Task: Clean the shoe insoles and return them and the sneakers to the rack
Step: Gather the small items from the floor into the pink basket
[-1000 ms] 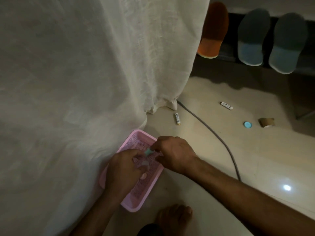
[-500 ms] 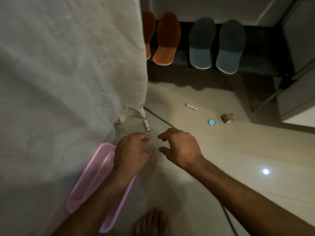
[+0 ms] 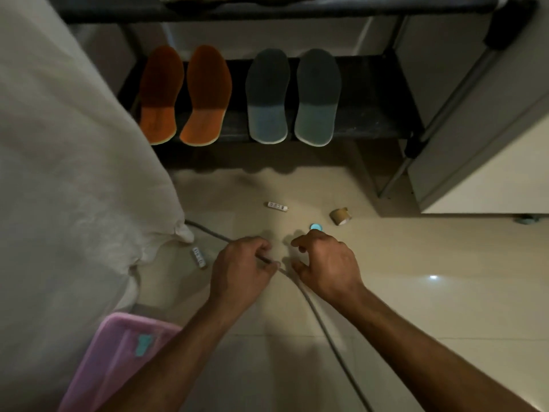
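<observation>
Cream cloth (image 3: 68,179) fills the frame from 8 to 11 o'clock, draped down to the tiled floor (image 3: 416,307). Dark shoe rack (image 3: 368,96) spans 11 to 1 o'clock; its lower shelf carries four insoles, toes overhanging the front edge. Orange insoles: left one (image 3: 160,96), right one (image 3: 208,96), side by side, nearly touching. Grey-blue insoles at their 3 o'clock: (image 3: 267,96) and (image 3: 318,96), also side by side. No sneakers identifiable; items on the top shelf too cropped to tell.

Pale cabinet (image 3: 487,144) at 2 o'clock, beside the rack's right post.

Pink mesh tray (image 3: 116,346) at 7 o'clock, partly under the left forearm, a small teal object (image 3: 142,344) lying in it.

Grey cable (image 3: 320,322) runs from the cloth hem at 9 o'clock, between the hands, toward 6 o'clock.

Left hand (image 3: 240,269) near centre: fingers loosely curled, nothing gripped; whether it touches the cable below, cannot tell. Right hand (image 3: 323,263) at its 3 o'clock, apart from it: fingers bent, spread, holding nothing.

Small floor items: brown tape roll (image 3: 341,216) at 1 o'clock; white battery-like stick (image 3: 277,206) at 12; another (image 3: 199,257) at 9; blue cap (image 3: 316,226) just beyond the right fingertips.
</observation>
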